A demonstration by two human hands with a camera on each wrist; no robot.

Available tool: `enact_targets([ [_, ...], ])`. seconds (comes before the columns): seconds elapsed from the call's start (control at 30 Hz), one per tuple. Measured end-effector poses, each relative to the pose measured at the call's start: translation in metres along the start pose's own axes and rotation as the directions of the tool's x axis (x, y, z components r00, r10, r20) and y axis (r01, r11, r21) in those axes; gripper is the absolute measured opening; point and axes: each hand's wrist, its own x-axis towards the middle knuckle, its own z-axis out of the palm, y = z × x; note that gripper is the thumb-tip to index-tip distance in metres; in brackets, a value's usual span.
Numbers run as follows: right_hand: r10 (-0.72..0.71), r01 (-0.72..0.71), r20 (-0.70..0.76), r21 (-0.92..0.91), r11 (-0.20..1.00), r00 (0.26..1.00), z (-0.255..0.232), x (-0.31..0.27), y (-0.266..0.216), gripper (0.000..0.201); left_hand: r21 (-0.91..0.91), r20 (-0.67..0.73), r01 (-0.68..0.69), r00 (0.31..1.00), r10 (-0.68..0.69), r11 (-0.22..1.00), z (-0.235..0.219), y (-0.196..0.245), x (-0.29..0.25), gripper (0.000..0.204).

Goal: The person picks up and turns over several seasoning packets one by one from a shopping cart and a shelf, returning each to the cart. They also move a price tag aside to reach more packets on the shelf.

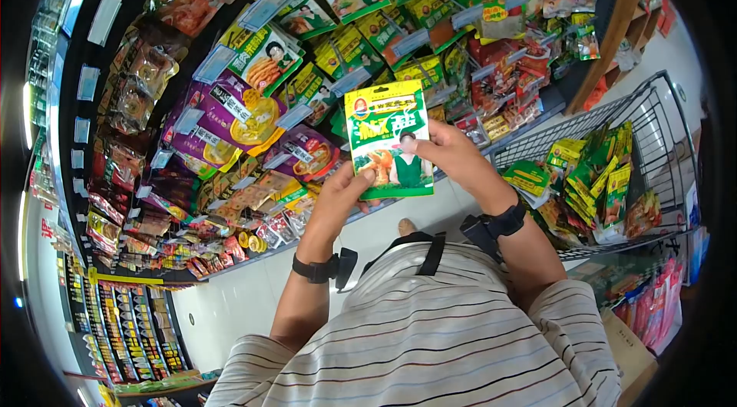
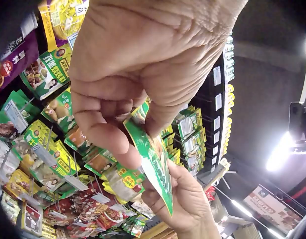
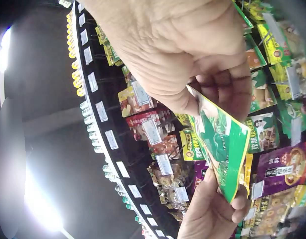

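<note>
A flat green, yellow and white seasoning packet (image 1: 390, 142) is held face up in front of the body. My left hand (image 1: 342, 193) pinches its lower left edge, the thumb on the front. The right hand (image 1: 454, 155) grips the right edge, its thumb on the front. In the left wrist view the packet (image 2: 152, 158) shows nearly edge-on between the curled fingers and thumb of the left hand (image 2: 143, 64). In the right wrist view the right hand (image 3: 193, 55) pinches one end of the packet (image 3: 221, 139), and the left fingers hold another edge.
Hanging packets fill the shelf (image 1: 349, 50) in front, with purple packets (image 1: 244, 115) at its left. A wire shopping cart (image 1: 666, 138) stands on the right, with several green and yellow packets (image 1: 587, 180) inside. Pale floor (image 1: 253, 292) lies between the shelf and the body.
</note>
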Motion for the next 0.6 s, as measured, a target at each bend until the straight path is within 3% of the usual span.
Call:
enact_targets([
  [0.2,0.101,-0.098,0.039,-0.060,0.993,0.994,-0.001,-0.001,-0.010,0.030,-0.029,0.003,-0.006,1.000,0.006,1.000,-0.001,0.000,-0.003,0.032],
  [0.3,0.079,-0.079,0.078,-0.004,0.997,0.994,0.006,-0.005,-0.024,0.031,-0.035,-0.002,0.000,1.000,0.000,0.999,-0.003,-0.001,-0.006,0.034],
  [0.4,-0.004,0.008,0.055,-0.070,0.998,0.998,-0.002,0.002,0.005,0.029,-0.013,-0.028,-0.019,0.999,0.019,1.000,0.001,0.002,-0.006,0.034],
  [0.47,0.049,-0.049,0.043,0.006,0.999,0.998,0.003,0.003,0.002,0.030,-0.017,-0.034,-0.058,0.998,0.057,0.998,-0.002,-0.002,-0.004,0.033],
  [0.6,0.176,-0.167,0.071,-0.113,0.979,0.982,0.004,0.002,-0.016,0.029,-0.074,-0.054,-0.072,0.996,0.068,0.995,-0.007,-0.007,-0.005,0.032],
])
